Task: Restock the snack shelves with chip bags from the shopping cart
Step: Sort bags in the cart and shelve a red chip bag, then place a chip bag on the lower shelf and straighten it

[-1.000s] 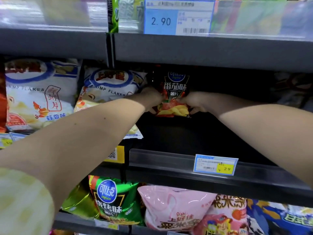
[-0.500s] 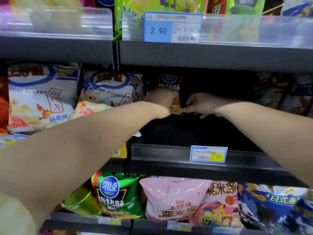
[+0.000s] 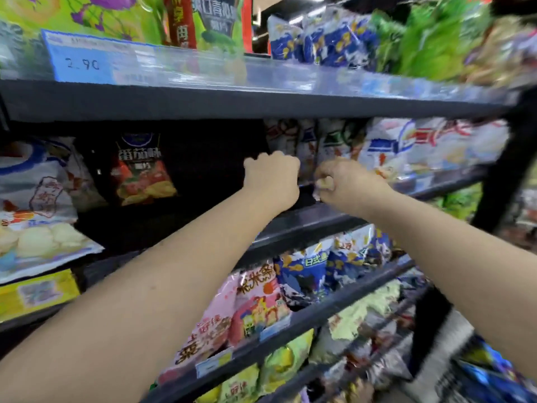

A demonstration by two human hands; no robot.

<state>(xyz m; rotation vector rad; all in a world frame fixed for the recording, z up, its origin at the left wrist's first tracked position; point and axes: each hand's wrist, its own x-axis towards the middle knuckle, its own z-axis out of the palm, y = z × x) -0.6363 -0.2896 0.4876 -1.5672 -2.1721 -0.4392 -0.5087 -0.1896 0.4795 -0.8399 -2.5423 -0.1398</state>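
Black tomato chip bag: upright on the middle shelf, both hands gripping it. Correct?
One thing is off. The black tomato chip bag does stand upright on the middle shelf, but neither hand grips it. The left hand and right hand are both off to its right, apart from it, fingers curled. The head view shows this.

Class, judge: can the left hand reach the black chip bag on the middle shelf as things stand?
Probably yes: the left hand hangs just right of the black chip bag, with only bare shelf between them.
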